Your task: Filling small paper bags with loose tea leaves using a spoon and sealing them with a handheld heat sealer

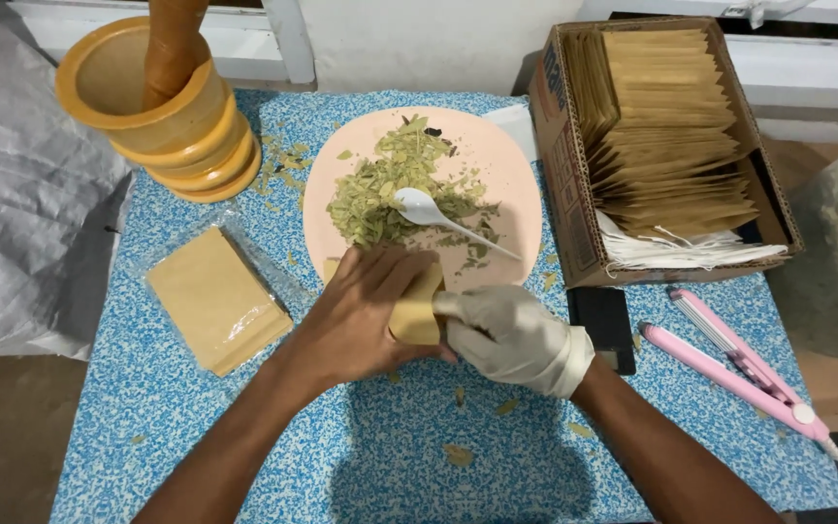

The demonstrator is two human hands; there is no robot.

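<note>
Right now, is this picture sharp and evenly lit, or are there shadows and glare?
Head view: mostly sharp, softly lit from above; a dim shadow of the arms falls on the blue speckled table near the bottom edge; the white plastic spoon shines mildly; the far right corner looks blurred; the mortar bulges slightly from lens distortion.

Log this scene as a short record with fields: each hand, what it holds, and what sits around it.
left hand: bare left hand, lying over a small tan paper pouch
right hand: right hand in a white glove, gripping the pouch's right edge
plate: pink plate with crushed dried leaves and a white plastic spoon
back left: wooden mortar with pestle
left: stack of tan pouches in clear wrap
right: cardboard box of pouches; pink handheld sealer
surface: blue speckled table
</note>
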